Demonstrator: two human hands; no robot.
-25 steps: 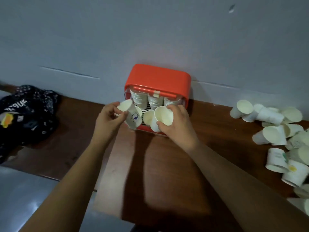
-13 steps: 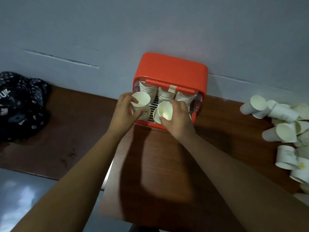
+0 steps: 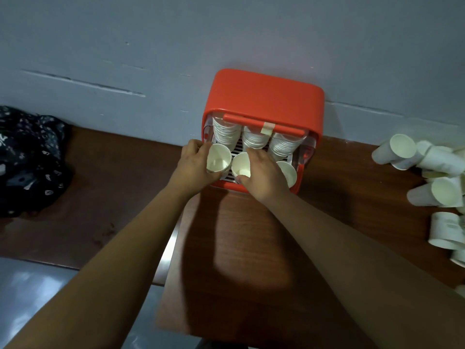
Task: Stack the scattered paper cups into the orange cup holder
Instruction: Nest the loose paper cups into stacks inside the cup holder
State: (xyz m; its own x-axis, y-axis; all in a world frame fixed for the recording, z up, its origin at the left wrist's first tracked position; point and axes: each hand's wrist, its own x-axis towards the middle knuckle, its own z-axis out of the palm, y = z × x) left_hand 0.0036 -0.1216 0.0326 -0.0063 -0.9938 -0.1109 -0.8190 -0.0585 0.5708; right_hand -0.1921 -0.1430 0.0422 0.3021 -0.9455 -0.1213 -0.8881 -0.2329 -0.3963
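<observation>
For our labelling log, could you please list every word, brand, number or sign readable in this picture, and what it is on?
Nothing here reads clearly enough to quote.
Black bag: white marks, too blurred to read.
Loose cups on the right: faint print on some sides, too small and blurred.
Orange cup holder: no lettering shows; the tape on its bar looks blank.

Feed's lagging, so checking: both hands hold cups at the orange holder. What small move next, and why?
Probably nest the left hand's cup into the left stack: it sits at that stack's end in the orange holder, lined up, mouth facing out.
</observation>
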